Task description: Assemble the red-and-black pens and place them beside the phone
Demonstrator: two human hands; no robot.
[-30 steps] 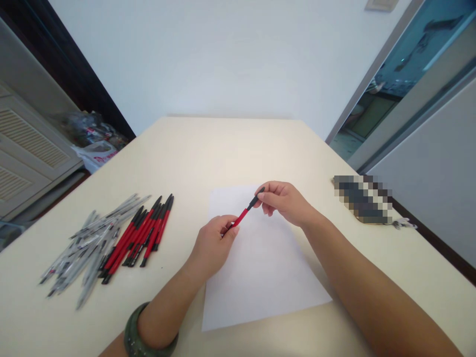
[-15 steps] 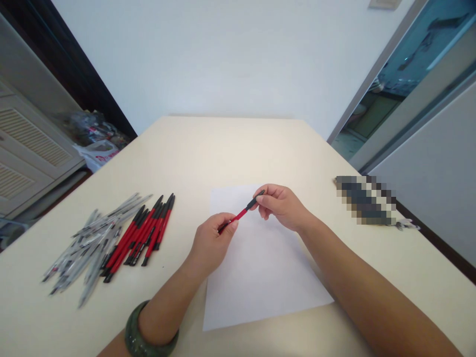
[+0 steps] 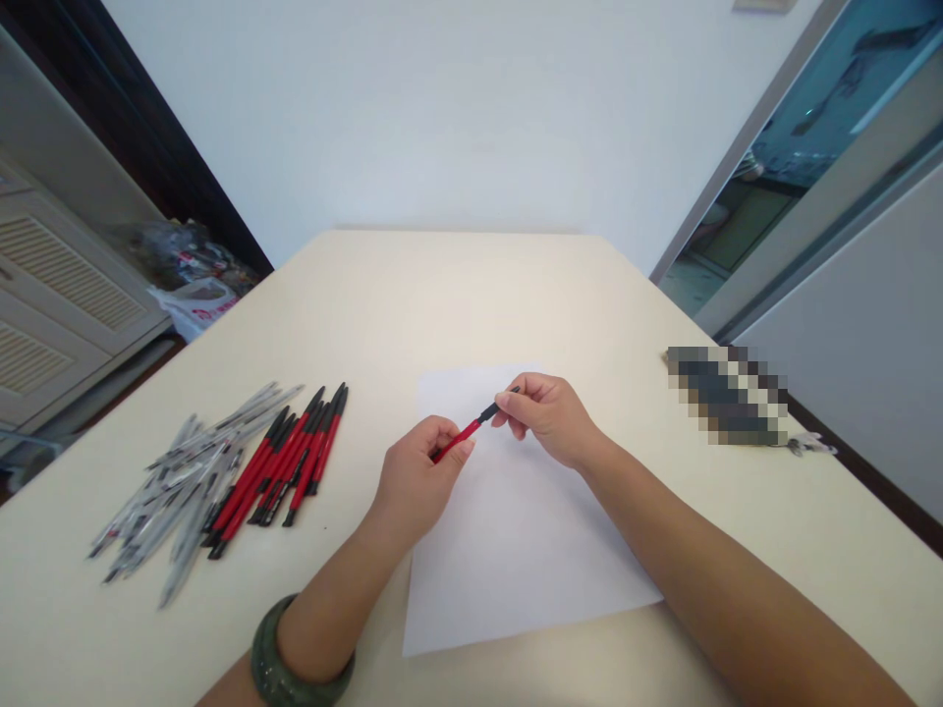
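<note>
My left hand (image 3: 418, 476) is closed around the red barrel of a red and black pen (image 3: 466, 433), thumb on top. With thumb and fingers, my right hand (image 3: 551, 417) pinches the pen's black front section, whose tip points up and away to the right. Where the red and black parts meet, the pen shows between both hands; I cannot tell whether they are separated there. Under the hands lies a white sheet of paper (image 3: 516, 560). To the left, several red and black pens (image 3: 274, 469) lie in a slanted group.
Left of the red pens is a loose pile of clear, slender pens or refills (image 3: 177, 496). A blurred-out dark object (image 3: 726, 398) sits near the table's right edge. The cream table (image 3: 457, 295) reaches the wall; plastic bags (image 3: 195, 299) are beyond its left side.
My right hand has shifted slightly left and down along the pen's black section, with its grip still closed. The left hand has barely moved.
</note>
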